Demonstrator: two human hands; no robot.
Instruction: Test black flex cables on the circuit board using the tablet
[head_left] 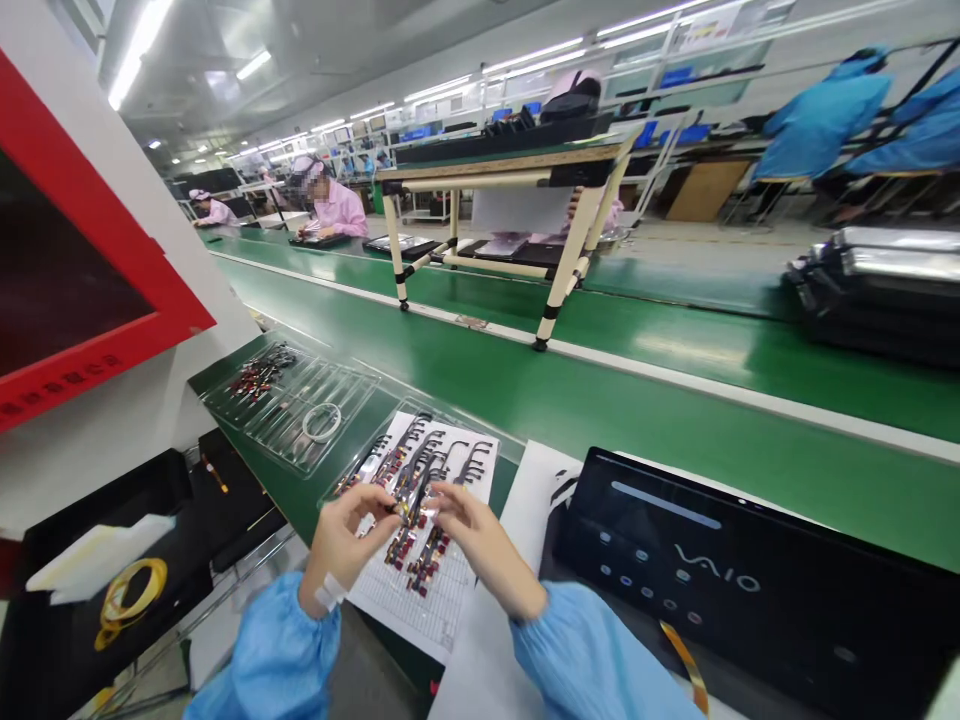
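My left hand (pixel 346 545) and my right hand (pixel 480 545) meet over a white gridded sheet (pixel 431 595) strewn with several thin black cables that have red connectors (pixel 420 565). Both hands pinch the same small cable piece (pixel 411 500) between thumb and fingers, just above the sheet. The sleeves are light blue, and a white band sits on the left wrist. To the right lies a black laptop base (pixel 750 585) marked VAIO, upside down, with an orange flex strip (pixel 684 665) at its near edge.
A clear plastic tray (pixel 292 400) to the left holds more connectors and a white ring. A black tray (pixel 97 590) at the lower left carries a yellow tape roll. Behind runs a green conveyor belt (pixel 600 390) with a pipe-frame stand. Other workers sit far off.
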